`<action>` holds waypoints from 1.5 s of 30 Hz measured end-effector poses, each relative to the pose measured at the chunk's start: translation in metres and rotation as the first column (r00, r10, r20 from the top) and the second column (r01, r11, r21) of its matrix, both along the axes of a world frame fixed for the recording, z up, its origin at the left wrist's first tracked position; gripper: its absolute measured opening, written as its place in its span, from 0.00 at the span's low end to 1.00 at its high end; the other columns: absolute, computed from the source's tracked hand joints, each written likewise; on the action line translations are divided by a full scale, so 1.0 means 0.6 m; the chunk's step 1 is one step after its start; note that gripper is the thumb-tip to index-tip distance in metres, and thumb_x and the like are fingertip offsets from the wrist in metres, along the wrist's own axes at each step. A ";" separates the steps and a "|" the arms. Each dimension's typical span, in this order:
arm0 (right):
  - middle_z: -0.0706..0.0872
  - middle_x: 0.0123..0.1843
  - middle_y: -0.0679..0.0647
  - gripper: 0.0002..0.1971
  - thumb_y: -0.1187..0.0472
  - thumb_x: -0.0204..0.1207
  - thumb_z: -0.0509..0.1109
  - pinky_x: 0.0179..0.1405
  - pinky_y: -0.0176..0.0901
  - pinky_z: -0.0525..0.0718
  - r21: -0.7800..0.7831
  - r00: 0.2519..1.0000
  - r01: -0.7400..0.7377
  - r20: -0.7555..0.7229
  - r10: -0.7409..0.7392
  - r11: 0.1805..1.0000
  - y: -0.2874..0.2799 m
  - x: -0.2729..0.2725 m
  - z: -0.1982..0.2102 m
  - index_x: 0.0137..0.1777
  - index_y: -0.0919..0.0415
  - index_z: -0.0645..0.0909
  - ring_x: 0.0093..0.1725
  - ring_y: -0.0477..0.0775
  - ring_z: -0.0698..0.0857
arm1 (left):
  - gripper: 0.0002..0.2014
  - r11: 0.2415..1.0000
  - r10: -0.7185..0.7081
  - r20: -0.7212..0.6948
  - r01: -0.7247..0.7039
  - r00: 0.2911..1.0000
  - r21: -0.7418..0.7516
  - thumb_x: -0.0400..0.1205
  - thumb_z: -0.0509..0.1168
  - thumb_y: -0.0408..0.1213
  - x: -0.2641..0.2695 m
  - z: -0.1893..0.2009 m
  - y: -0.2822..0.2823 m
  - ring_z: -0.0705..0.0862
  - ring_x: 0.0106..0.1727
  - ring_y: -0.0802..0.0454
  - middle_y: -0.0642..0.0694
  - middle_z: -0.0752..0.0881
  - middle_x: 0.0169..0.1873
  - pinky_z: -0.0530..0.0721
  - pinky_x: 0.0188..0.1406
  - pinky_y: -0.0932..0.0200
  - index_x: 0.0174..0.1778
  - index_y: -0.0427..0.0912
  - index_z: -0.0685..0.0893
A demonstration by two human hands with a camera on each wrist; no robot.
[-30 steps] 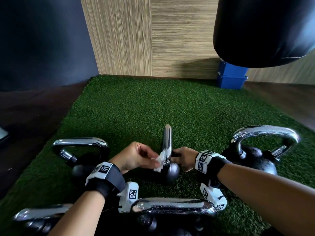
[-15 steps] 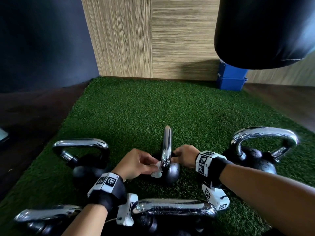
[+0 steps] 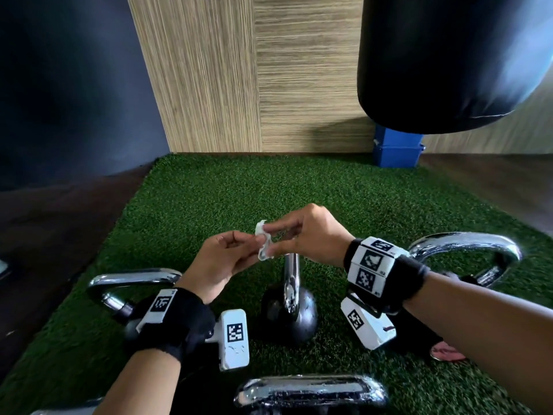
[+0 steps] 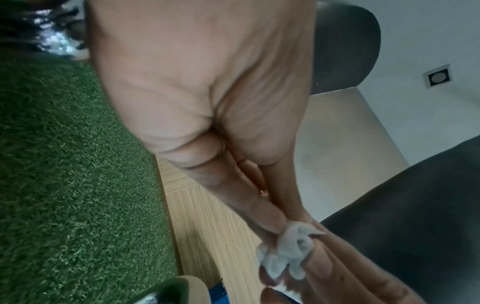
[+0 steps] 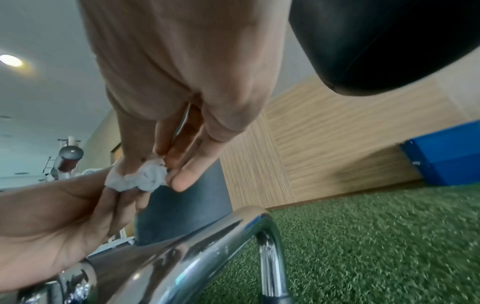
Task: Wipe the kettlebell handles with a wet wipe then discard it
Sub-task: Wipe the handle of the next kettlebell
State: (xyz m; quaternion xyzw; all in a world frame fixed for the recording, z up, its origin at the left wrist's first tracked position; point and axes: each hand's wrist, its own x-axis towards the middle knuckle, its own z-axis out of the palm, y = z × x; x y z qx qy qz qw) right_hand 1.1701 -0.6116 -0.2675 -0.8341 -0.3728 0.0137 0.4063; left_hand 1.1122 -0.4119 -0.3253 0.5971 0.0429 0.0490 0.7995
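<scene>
A crumpled white wet wipe (image 3: 264,241) is held in the air between both hands, above the small black kettlebell (image 3: 288,313) with its upright chrome handle (image 3: 291,274). My left hand (image 3: 242,254) pinches the wipe (image 4: 288,253) from the left with thumb and fingers. From the right, my right hand (image 3: 284,236) pinches the same wipe (image 5: 140,176) with its fingertips. Neither hand touches a kettlebell. Other chrome-handled kettlebells stand at the left (image 3: 131,278), at the right (image 3: 466,244) and nearest to me (image 3: 311,390).
All kettlebells stand on a green turf mat (image 3: 239,190) bordered by dark floor. A blue bin (image 3: 395,149) sits by the wooden wall at the back right. A black punching bag (image 3: 449,61) hangs above the right side.
Both hands have risen off the small kettlebell's handle. The right hand let go of the handle and now pinches the wipe together with the left hand.
</scene>
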 end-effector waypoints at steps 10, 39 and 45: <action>0.92 0.38 0.44 0.12 0.58 0.62 0.85 0.34 0.32 0.88 0.018 0.990 0.100 0.100 -0.102 0.995 -0.003 -0.003 -0.025 0.46 0.52 0.93 0.34 0.37 0.88 | 0.13 0.997 -0.048 -0.041 0.050 0.998 0.054 0.65 0.82 0.42 0.012 -0.011 -0.029 0.92 0.37 0.57 0.39 0.94 0.41 0.89 0.34 0.67 0.32 0.41 0.85; 0.94 0.40 0.60 0.04 0.65 0.74 0.80 0.46 0.58 0.93 -0.131 0.747 0.464 -0.473 -0.467 0.876 -0.005 0.087 -0.205 0.40 0.63 0.89 0.41 0.59 0.94 | 0.47 0.607 -0.167 0.004 0.100 0.986 0.788 0.65 0.84 0.53 0.025 -0.237 -0.078 0.77 0.76 0.55 0.55 0.78 0.73 0.75 0.81 0.44 0.80 0.57 0.70; 0.93 0.40 0.55 0.02 0.63 0.76 0.77 0.43 0.53 0.93 0.050 0.833 0.501 -0.299 -0.466 0.864 -0.008 0.098 -0.196 0.44 0.58 0.91 0.39 0.55 0.93 | 0.46 0.593 -0.150 -0.070 0.147 0.986 0.792 0.63 0.83 0.58 0.025 -0.236 -0.077 0.80 0.71 0.57 0.57 0.78 0.68 0.81 0.76 0.46 0.76 0.59 0.68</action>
